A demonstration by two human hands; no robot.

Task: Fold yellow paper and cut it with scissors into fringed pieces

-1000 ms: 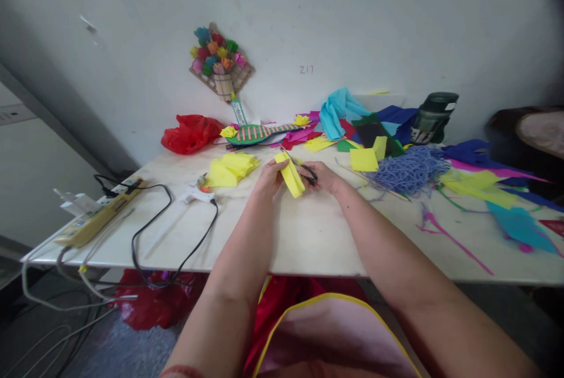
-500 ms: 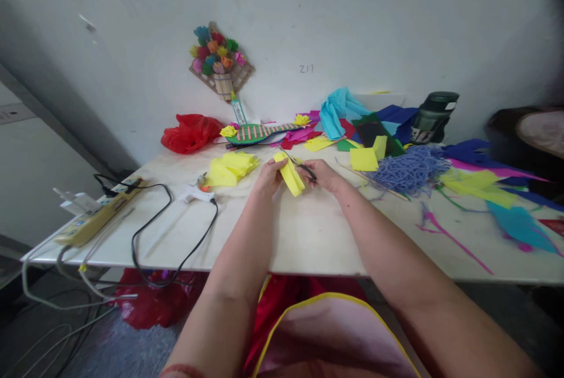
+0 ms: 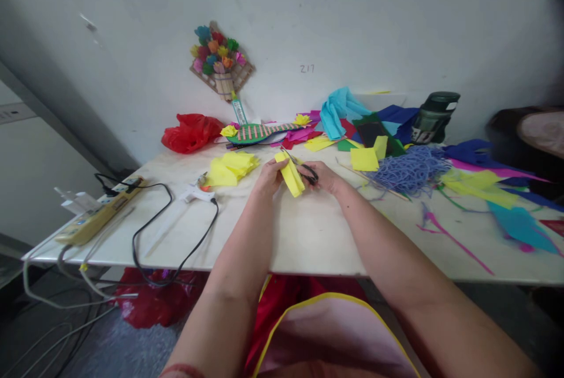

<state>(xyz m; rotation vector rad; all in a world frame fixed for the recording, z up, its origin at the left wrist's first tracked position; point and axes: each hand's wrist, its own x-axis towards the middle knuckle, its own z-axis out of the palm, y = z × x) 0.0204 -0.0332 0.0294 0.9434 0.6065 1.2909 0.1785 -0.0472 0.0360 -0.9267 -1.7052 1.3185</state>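
My left hand (image 3: 269,178) pinches a folded strip of yellow crepe paper (image 3: 292,179) near its upper end. In my right hand (image 3: 323,177) is a pair of scissors with black handles (image 3: 311,174). Their blades lie across the upper part of the strip, pointing up and left. On the table to the left of my hands rests a loose pile of yellow paper pieces (image 3: 231,169).
A white glue gun (image 3: 196,191) with a black cable lies left, near a power strip (image 3: 99,213). Purple shredded strands (image 3: 409,169), coloured paper and a dark bottle (image 3: 434,118) are on the right. A red plastic bag (image 3: 192,133) sits at the back.
The scissor handles have spread further apart in my right hand, showing more of their loops. My left hand and the yellow strip have hardly moved.
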